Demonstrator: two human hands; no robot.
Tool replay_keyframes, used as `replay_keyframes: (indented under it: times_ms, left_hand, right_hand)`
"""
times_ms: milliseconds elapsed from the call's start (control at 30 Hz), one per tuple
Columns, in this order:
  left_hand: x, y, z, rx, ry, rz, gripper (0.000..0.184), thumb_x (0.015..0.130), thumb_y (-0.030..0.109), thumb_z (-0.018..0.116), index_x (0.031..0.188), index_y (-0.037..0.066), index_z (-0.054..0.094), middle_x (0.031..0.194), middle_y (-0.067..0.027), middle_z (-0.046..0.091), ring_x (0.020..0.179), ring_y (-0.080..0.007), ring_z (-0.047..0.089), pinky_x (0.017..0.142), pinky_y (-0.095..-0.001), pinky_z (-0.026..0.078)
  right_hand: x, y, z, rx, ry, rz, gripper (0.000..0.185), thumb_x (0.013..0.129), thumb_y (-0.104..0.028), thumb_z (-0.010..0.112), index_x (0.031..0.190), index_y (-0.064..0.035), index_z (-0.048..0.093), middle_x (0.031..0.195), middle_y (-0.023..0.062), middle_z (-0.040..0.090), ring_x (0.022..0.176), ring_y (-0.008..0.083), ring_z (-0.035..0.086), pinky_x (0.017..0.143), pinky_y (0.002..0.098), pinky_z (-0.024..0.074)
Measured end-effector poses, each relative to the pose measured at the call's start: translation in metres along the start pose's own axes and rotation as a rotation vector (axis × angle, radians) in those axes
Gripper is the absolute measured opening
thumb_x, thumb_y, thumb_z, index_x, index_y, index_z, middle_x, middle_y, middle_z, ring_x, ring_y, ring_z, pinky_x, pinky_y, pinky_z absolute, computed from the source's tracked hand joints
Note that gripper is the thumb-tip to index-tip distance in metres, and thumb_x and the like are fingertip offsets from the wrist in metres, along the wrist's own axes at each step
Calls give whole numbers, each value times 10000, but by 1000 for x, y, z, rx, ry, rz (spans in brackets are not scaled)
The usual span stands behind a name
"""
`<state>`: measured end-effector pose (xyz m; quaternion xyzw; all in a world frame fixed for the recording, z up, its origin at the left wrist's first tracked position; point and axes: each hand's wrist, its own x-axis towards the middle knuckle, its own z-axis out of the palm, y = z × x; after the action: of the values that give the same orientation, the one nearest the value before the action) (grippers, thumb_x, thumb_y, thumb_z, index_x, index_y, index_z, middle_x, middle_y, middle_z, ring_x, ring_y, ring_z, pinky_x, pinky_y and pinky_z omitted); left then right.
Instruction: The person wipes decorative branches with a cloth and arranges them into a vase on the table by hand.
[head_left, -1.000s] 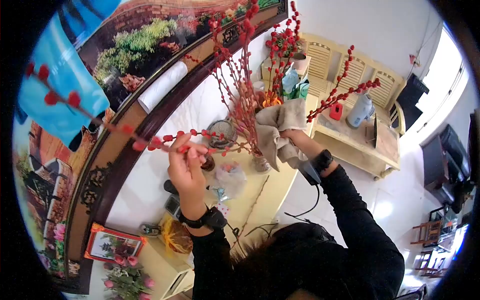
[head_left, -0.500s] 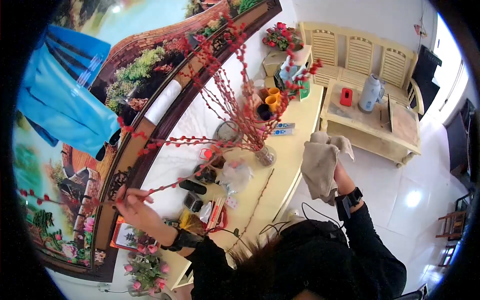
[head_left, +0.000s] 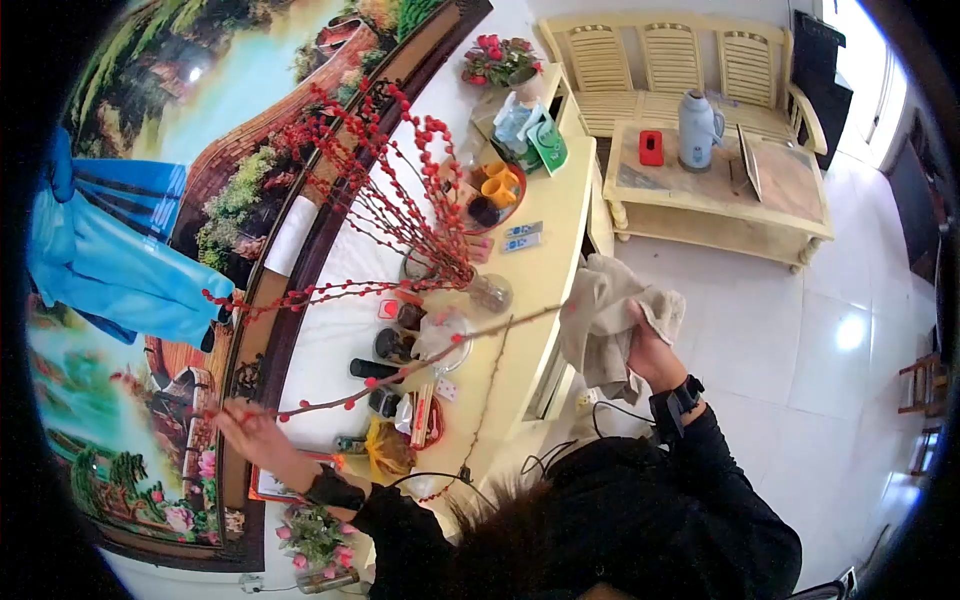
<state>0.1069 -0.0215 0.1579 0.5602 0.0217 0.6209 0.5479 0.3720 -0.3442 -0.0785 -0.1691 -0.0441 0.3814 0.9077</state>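
My left hand [head_left: 255, 435] is closed around a long branch with red berries [head_left: 405, 372], near its left end. The branch slants up to the right across the yellow table. Its bare end reaches the left edge of a beige cloth [head_left: 605, 330]; whether it touches the cloth I cannot tell. Bunched cloth hangs from my right hand [head_left: 655, 350], whose fingers grip its right side. Beyond the branch, a glass vase [head_left: 492, 293] holds several more red-berried branches [head_left: 400, 215]. Another thin branch [head_left: 490, 395] lies on the table.
The yellow table [head_left: 545, 270] bears orange cups [head_left: 497, 190], a black cylinder [head_left: 371, 369] and a yellow bag [head_left: 388, 448]. A large framed picture [head_left: 200, 200] fills the left. A thermos [head_left: 698, 130] stands on a low table [head_left: 625, 185] before a wooden bench [head_left: 675, 75].
The held branch has swung away from the vase bunch, its bare end now at the cloth. My right hand and the cloth have shifted slightly left, and the view has turned.
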Motion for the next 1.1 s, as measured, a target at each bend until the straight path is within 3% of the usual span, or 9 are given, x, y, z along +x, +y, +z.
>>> replay_keyframes:
  times_ms: [167,300,367,500,600,767,900,1033,1100]
  left_hand:
    - [12,-45,1,-72,-185,-243,225,852,130,448,1049,28,412,707,1,394,590,-59,355,482,-172,313]
    - [-19,-63,82,-30,-84,-359,225,855,180,450,1044,62,419,672,7,398,561,-59,345,484,-186,312]
    - [-20,-79,85,-155,-461,-419,248,850,218,461,1042,69,419,668,0,412,569,-66,358,500,-192,329]
    - [-35,-99,119,-88,-581,-535,262,842,239,476,1028,65,417,659,-11,422,603,-79,410,497,-188,343]
    - [-49,-118,142,-32,-643,-589,287,841,245,475,1051,63,402,664,-24,451,552,-92,422,446,-207,339]
    - [-65,-149,170,-63,-735,-652,327,841,259,468,1079,48,391,721,-61,514,609,-112,493,447,-229,391]
    - [-90,-173,189,-169,-589,-697,333,846,263,448,1088,36,408,823,-56,515,758,-162,500,649,-324,436]
    - [-140,-210,173,-53,-429,-737,266,846,240,467,759,3,549,751,-54,562,674,-113,491,649,-251,414]
    - [-181,-245,153,-11,-573,-755,331,783,221,536,1005,-25,538,979,-93,546,834,-109,492,727,-250,399]
  right_hand:
    - [-27,-12,-29,-119,-103,-34,648,796,-497,423,1266,-85,252,1256,77,353,1144,221,355,955,391,291]
    - [-60,-13,-25,-373,-145,-75,644,701,-363,639,1174,-30,357,1118,67,459,1015,179,450,869,305,383]
    - [-76,-15,-17,-575,-44,-67,691,585,-203,764,1134,-21,386,1030,48,489,957,156,459,833,273,390]
    - [-103,-22,-48,-798,131,222,722,519,-108,795,1121,-36,403,1007,31,504,932,149,468,817,270,387]
    - [-113,-27,-76,-908,-112,155,642,505,-101,801,1059,-49,481,982,18,530,916,135,480,806,270,399]
    - [-141,-32,-89,-813,88,129,568,544,-79,773,1046,-55,510,985,17,550,912,133,494,791,266,411]
    - [-151,-34,-97,-741,174,43,459,607,-60,724,1021,-49,529,965,15,558,887,130,502,771,264,417]
    - [-164,-46,-89,-654,360,-15,366,649,-42,686,987,-40,548,923,15,572,841,128,515,740,257,426]
    - [-168,-49,-95,-736,400,-30,364,649,-53,690,985,-47,550,915,21,575,834,130,520,729,257,432]
